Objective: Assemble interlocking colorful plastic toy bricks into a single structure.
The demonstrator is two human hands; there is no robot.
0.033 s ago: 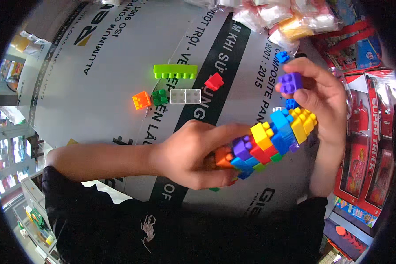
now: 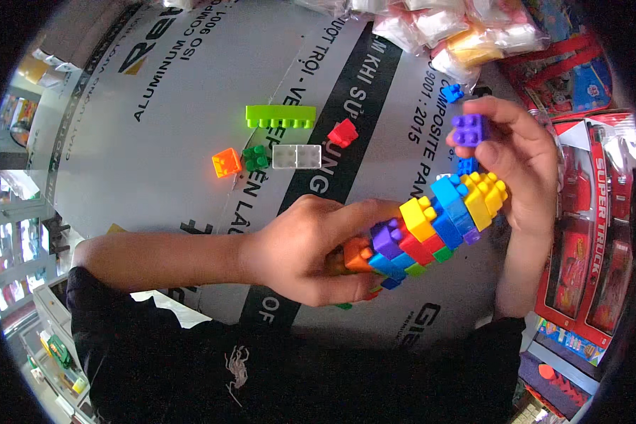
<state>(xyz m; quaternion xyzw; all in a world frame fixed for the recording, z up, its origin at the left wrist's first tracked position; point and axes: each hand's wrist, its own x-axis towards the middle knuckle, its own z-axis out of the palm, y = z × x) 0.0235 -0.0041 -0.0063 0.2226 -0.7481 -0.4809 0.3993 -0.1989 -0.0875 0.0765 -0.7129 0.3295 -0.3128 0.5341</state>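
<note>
While left hand (image 2: 300, 251) grip clamps studded plastic brick stack (image 2: 424, 230), right hand (image 2: 519, 166) grip pinches purple brick (image 2: 470, 130), glossy panel (image 2: 191, 92) beneath

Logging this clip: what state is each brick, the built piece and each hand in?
left hand: shut on the brick assembly
brick assembly: multicoloured, held off the sheet, tilted
right hand: pinching the purple brick, also at the assembly's upper end
purple brick: held, unattached
lime long brick: loose on the sheet
clear brick: loose
orange brick: loose
red brick: loose
</note>
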